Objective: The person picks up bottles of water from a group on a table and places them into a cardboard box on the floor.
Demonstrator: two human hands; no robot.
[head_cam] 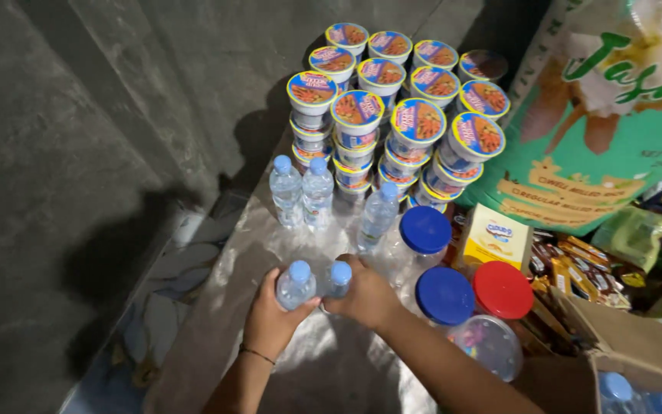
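My left hand [268,320] is closed around a small clear water bottle with a blue cap [296,284]. Right beside it, my right hand [367,297] grips a second blue-capped water bottle [338,277]. Both bottles stand upright, touching each other, on a table top under a shiny clear plastic cover [224,299]. Three more blue-capped water bottles [317,190] stand just beyond my hands. Behind them rise stacks of instant noodle cups [415,123] with orange and blue lids.
Two clear jars with blue lids [444,295] and one with a red lid [503,289] stand to the right. A yellow box [493,238], snack packets, a large green sack [599,130] and an open cardboard box [637,345] crowd the right side. A grey wall [78,138] runs along the left.
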